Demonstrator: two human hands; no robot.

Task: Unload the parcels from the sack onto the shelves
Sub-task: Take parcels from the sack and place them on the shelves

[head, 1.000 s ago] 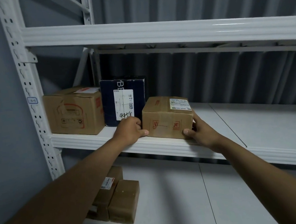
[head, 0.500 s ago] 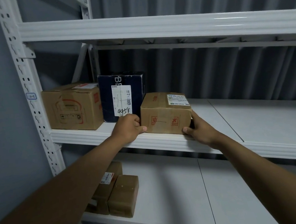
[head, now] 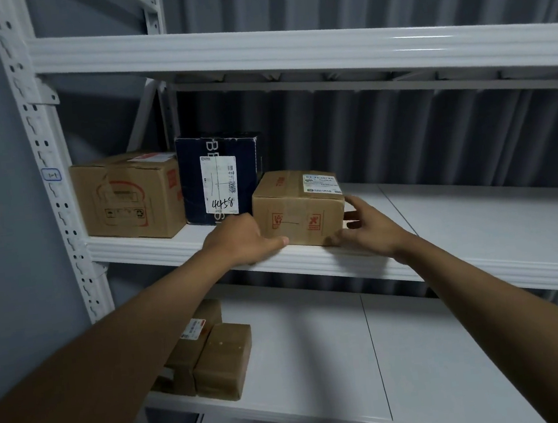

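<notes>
The white rack (head: 287, 43) holds 3 parcels on its middle shelf (head: 478, 224): a large brown box (head: 128, 198), a dark box (head: 221, 179) right of it, then the small carton (head: 299, 205) being set down (flat, near the front edge). The left hand (head: 239, 238) touches its left bottom corner; the right hand (head: 367, 228), fingers relaxed, sits at its right side. Placement looks nearly done; next, probably, let go and return to the sack (unseen).

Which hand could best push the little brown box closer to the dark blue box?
Probably the right hand. It sits at the small brown box's right end, so it could push leftward toward the dark blue box. The left hand is between them, in the way.
</notes>
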